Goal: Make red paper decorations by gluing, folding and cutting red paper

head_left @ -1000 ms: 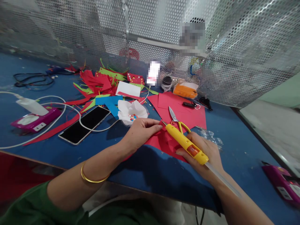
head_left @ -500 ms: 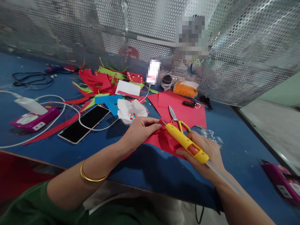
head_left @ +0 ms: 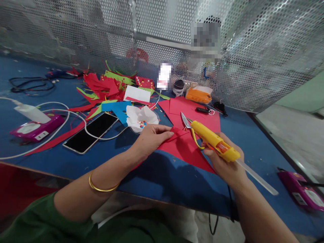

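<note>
My left hand (head_left: 157, 136) pinches a small piece of red paper (head_left: 178, 133) between thumb and fingers, just above a larger red sheet (head_left: 187, 150) on the table. To the right, my right hand (head_left: 229, 165) is wrapped round a yellow glue gun (head_left: 211, 136); a clear glue stick (head_left: 258, 177) sticks out of its back end. The gun's tip points up and left, apart from the red piece. Scissors (head_left: 186, 121) with yellow handles lie on the red paper, partly behind the gun. Near my left fingers stands a bowl lined with white paper (head_left: 141, 116), with small colourful bits inside.
A black-screened phone (head_left: 91, 133) and a purple power strip (head_left: 37, 128) with white cables lie on the left. Red and green paper scraps (head_left: 106, 86) pile at the back. A key fob (head_left: 202, 110) lies on red paper; another purple power strip (head_left: 301, 189) is far right.
My right hand has drawn the glue gun away to the right, its tip leaving the red piece. My left hand still pinches the piece in nearly the same place.
</note>
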`<state>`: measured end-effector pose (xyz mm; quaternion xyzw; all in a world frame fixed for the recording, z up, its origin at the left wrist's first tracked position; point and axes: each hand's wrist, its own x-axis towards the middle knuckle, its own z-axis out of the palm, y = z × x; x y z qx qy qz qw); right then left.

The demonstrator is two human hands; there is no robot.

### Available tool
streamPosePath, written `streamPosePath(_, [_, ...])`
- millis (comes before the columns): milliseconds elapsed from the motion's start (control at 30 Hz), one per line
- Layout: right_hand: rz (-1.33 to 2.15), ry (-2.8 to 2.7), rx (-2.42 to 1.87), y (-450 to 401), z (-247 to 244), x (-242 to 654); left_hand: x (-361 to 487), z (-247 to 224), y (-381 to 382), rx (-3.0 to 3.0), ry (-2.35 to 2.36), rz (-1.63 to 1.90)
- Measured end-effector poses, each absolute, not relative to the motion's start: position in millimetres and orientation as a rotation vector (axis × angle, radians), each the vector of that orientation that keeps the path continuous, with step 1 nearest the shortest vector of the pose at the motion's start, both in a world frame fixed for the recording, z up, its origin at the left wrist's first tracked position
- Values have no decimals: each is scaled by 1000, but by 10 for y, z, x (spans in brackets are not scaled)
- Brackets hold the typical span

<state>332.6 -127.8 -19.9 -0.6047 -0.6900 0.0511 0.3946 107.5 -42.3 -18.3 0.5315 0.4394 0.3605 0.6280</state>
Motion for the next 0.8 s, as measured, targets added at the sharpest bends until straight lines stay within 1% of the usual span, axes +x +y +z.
streamPosePath(100, [166,-1632,-1622,-1200,-149,3476,1070,-162,-433,1253,1013,812])
streamPosePath(167, [102,-1585,-1747,-1154,-90,3659,1065,-136,-447,1270,1017,804])
streamPosePath(333, [12,-1752,-1978,-1183,-23,4140,1054,-81,-500,1309,1015,773])
streamPosePath(500, [-124,-1863,-2150,-1226,-144,4315,1052,-77,-546,1430,930,721])
streamPosePath(800, [-263,-1893,-2180,-1335,-336,4408,1042,-127,-521,1539,900,703])
